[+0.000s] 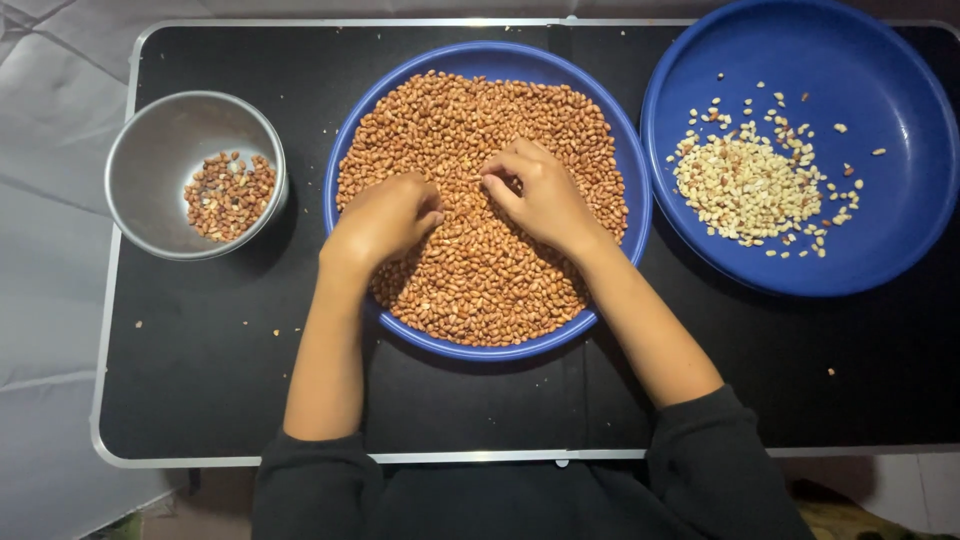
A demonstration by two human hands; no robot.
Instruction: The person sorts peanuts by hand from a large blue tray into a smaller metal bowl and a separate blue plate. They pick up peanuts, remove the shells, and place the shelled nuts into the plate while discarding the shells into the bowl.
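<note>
Brown-skinned peanuts (480,260) heaped in middle blue plate (610,120) on black table (200,370); left hand (385,220), right hand (540,195) curled, pinching among them. Steel bowl (160,150) left; second blue plate (900,180) with pale peeled kernels (745,190) right.

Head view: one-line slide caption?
Both hands, left and right, rest in brown peanuts filling the middle blue plate.

It looked like a makeshift home food-sorting spot rather than a proper kitchen. A black folding table (200,380) with a metal rim stood against creased grey sheeting (50,250), carrying blue plastic basins (905,230) and a steel bowl (150,150) of peanuts.
</note>
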